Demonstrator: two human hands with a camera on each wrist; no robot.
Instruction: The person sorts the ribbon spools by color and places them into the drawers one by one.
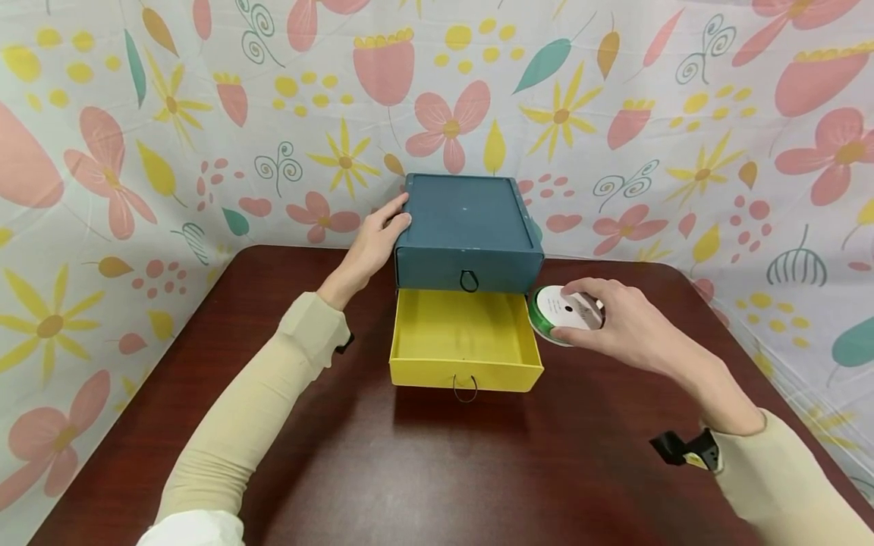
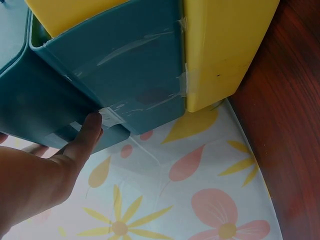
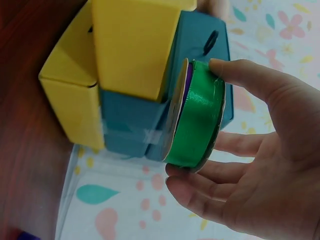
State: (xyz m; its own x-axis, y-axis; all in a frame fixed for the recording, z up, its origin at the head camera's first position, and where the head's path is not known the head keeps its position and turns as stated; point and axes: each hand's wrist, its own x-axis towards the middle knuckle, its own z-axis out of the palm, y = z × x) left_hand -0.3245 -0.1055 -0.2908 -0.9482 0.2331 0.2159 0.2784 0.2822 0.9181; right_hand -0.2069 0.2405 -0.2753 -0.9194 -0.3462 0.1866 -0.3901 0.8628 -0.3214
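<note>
My right hand (image 1: 624, 322) curls round the ribbon spool (image 1: 542, 326), just beside the open yellow drawer (image 1: 464, 374); my left hand (image 1: 374, 244), fingers fairly straight, touches the blue box (image 1: 467, 212). Only the head view shows the white label (image 1: 554, 305); only the right wrist, a purple strip (image 3: 188, 82).

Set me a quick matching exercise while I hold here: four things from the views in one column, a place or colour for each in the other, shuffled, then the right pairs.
Column one
1. Ribbon spool
2. Pulled-out drawer
3. Left grip
4. Tabletop

Column two
A. Against the left side of the blue top unit
B. Dark reddish brown
C. Held in the right grip
D. Yellow

Right pairs
1-C
2-D
3-A
4-B
</note>
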